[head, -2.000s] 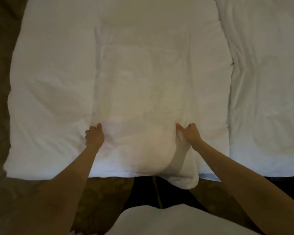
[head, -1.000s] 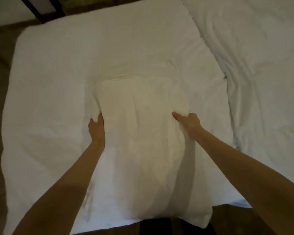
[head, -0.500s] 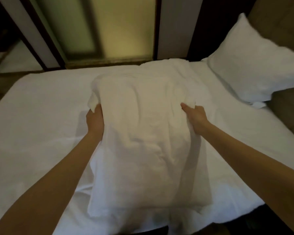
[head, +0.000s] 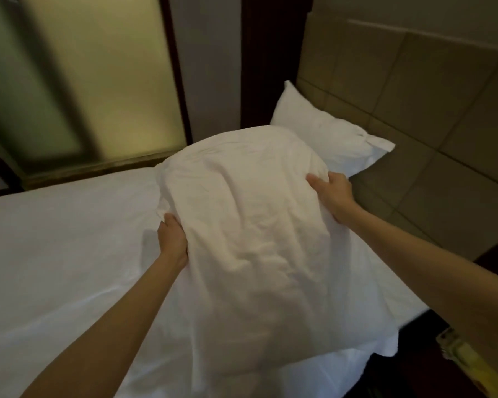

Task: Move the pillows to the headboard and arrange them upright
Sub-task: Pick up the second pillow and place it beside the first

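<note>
left hand (head: 171, 239): bare, no sleeve | right hand (head: 332, 193): bare, no sleeve

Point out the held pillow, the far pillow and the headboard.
held pillow (head: 250, 225): head view, middle of its creased face.
far pillow (head: 322, 136): head view, its upper face.
headboard (head: 414, 90): head view, a bare padded panel.
</note>
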The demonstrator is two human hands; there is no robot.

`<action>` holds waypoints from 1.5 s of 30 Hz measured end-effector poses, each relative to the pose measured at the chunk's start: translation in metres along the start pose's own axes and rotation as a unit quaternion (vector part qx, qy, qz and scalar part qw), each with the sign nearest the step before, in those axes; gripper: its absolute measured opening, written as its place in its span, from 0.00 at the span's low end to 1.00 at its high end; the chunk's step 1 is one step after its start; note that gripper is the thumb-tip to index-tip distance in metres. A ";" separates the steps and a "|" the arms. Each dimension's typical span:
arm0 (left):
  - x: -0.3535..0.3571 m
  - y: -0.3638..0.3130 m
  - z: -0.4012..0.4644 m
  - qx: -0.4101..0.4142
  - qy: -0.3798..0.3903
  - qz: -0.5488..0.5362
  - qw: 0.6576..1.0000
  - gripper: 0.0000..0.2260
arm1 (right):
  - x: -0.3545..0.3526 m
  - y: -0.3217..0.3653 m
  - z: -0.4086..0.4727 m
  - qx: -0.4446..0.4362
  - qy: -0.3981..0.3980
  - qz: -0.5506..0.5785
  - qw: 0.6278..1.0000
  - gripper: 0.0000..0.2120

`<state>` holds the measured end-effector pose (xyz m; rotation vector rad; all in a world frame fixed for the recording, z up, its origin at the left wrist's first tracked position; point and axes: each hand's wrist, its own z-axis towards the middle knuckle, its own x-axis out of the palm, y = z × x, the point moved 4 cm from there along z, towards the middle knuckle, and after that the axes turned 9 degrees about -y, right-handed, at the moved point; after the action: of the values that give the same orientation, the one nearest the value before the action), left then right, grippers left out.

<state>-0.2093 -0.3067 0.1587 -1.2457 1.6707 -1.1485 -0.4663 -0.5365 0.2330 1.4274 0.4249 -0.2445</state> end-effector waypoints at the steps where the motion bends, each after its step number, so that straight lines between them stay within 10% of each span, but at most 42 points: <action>1: 0.016 0.001 0.000 -0.008 0.012 0.000 1.000 0.22 | -0.009 -0.002 0.009 -0.009 -0.010 -0.008 1.000 0.21; 16: 0.266 0.057 -0.020 -0.162 0.173 0.016 0.971 0.15 | -0.138 -0.018 0.153 -0.108 -0.154 -0.267 0.945 0.23; 30: 0.473 0.159 -0.095 -0.260 0.360 0.195 0.874 0.09 | -0.207 -0.093 0.327 -0.289 -0.094 -0.503 0.810 0.19; 45: 0.626 0.107 -0.012 0.097 0.266 0.244 0.927 0.26 | -0.218 -0.257 0.392 -0.211 0.061 -0.595 0.773 0.20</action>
<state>-0.4097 -0.8952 0.0303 -0.3567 2.0394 -1.3536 -0.7146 -0.9772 0.1272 0.5493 1.3843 -1.0076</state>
